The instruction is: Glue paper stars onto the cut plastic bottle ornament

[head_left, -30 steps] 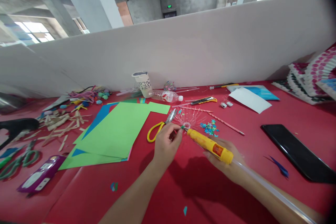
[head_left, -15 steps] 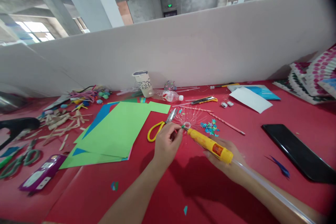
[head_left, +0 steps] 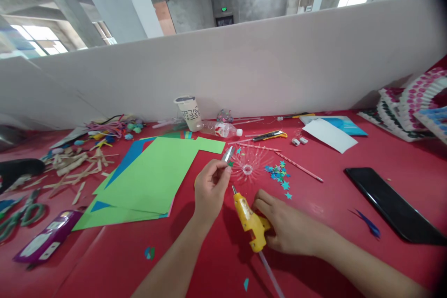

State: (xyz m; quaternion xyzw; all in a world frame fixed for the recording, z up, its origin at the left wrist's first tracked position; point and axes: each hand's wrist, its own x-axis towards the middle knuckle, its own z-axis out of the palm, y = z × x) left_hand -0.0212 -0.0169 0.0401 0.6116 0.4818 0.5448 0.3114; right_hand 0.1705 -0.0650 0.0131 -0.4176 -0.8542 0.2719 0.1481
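Between thumb and fingertips, my left hand (head_left: 211, 187) pinches a small green star (head_left: 231, 164). My right hand (head_left: 284, 224) grips the trigger handle of a yellow hot glue gun (head_left: 248, 221), its nozzle pointing up and left, just below my left hand. A clear glue stick (head_left: 270, 274) sticks out of the gun's rear. Behind the hands, the cut-open bottle top (head_left: 247, 169) lies with its clear strips spread out like a flower. Several blue and green paper stars (head_left: 279, 172) are scattered to its right. Scissors (head_left: 228, 153) are mostly hidden behind my left hand.
Green paper sheets (head_left: 150, 172) lie left, with a purple packet (head_left: 49, 237) near them. A plastic bottle (head_left: 220, 129), a paper cup (head_left: 188, 114) and a utility knife (head_left: 270, 136) are at the back. A black phone (head_left: 391, 205) lies right, near a striped straw (head_left: 300, 166).
The glue gun has come away from the green star and swung down and left, its nozzle now lower. My left hand has shifted slightly left, still pinching the star.
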